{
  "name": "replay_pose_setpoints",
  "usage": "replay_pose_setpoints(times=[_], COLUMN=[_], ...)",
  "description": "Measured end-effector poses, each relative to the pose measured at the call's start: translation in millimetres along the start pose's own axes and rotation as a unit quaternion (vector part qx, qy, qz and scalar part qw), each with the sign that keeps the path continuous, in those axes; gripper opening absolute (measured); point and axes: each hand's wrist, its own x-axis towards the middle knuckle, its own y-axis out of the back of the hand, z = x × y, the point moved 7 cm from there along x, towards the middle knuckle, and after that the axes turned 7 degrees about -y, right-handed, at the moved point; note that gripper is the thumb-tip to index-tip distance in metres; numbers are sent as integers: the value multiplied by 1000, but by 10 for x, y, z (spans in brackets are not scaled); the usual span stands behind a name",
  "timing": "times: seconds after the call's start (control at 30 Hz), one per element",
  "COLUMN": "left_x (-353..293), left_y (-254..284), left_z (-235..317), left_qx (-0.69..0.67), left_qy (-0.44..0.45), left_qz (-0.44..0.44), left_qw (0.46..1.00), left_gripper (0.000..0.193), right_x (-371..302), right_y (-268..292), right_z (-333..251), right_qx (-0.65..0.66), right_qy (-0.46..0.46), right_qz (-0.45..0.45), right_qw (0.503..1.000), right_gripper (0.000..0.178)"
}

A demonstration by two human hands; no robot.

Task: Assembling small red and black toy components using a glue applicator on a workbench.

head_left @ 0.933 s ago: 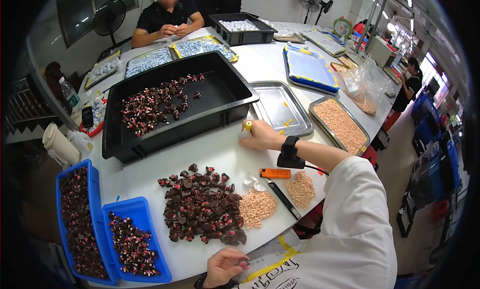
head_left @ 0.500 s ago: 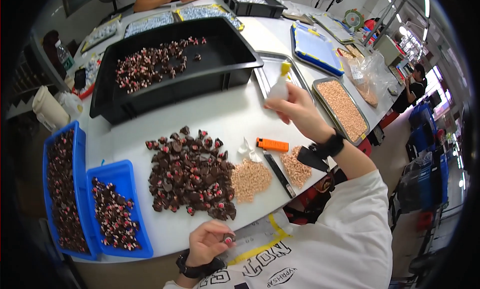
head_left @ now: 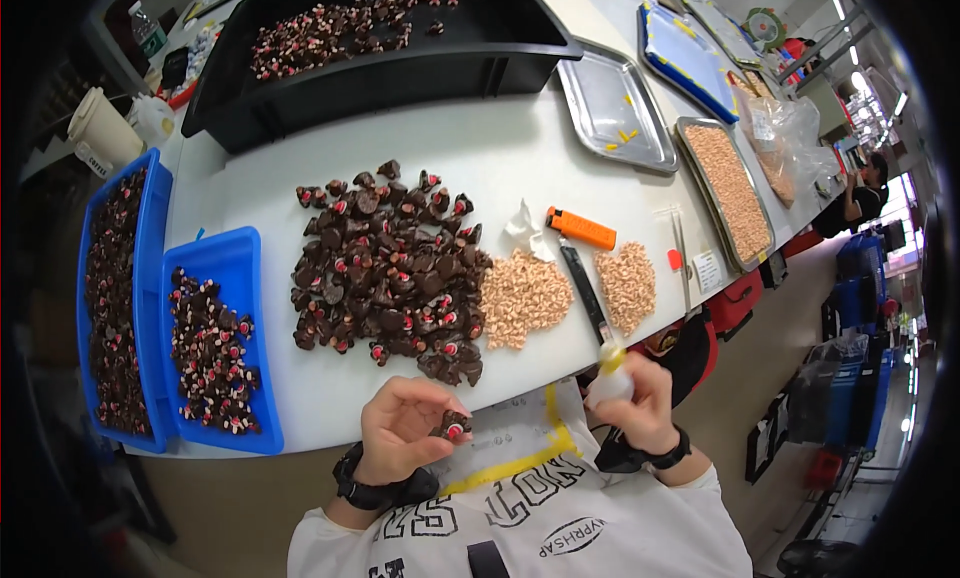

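Between the fingertips of my left hand is a small dark brown figure with a red-and-white spot. My right hand grips a small white squeeze bottle with a yellow tip, held off the table's front edge and to the right of the figure. Beyond my left hand lies a heap of similar dark brown figures, some showing red bits. Touching its right side is a pile of small beige pieces. A second, smaller beige pile lies farther right.
A slim black tool and an orange-handled tool lie by the beige piles. Blue trays with dark pieces stand at left. Behind are a large black bin, a metal tray and a tray of beige pieces.
My right hand has brought the bottle from above the metal tray back toward my body, near my left hand. The left hand keeps the figure. The view has tilted downward.
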Motion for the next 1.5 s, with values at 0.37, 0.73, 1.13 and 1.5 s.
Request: replay_pose_setpoints(times=[0.37, 0.73, 1.13, 1.5], left_x=[-4, -1, -7, -17], left_y=[49, 56, 51, 32], left_z=[-32, -46, -87, -111], left_qx=[10, 11, 43, -13], left_qy=[-2, 12, 22, 45], left_qz=[-10, -3, -20, -34], left_qw=[1000, 1000, 999, 998], left_gripper=[39, 40, 38, 37], right_x=[-98, -5, 86, 318], right_y=[-522, -576, -559, -696], right_z=[24, -118, -661, -628], right_qx=[-184, -276, -444, -52], right_qy=[120, 163, 214, 237], right_qz=[-123, -133, -150, -99], right_qw=[968, 938, 857, 965], right_gripper=[21, 24, 31, 32])
